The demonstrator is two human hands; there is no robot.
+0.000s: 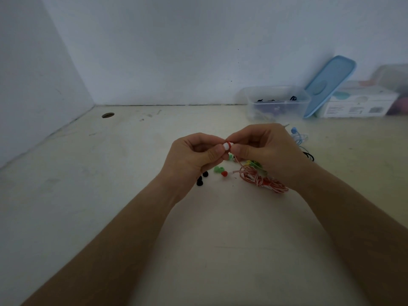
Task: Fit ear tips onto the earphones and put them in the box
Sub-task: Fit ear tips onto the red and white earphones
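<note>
Both hands meet at frame centre: my left hand (194,156) and right hand (266,151) pinch a white earbud (227,145); its cord (265,181) coils just below.

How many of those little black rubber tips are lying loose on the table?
2. The upper black tip lies just under the left hand; the lower black tip sits beside it, by the wrist. Others may be hidden beneath the hands.
</note>
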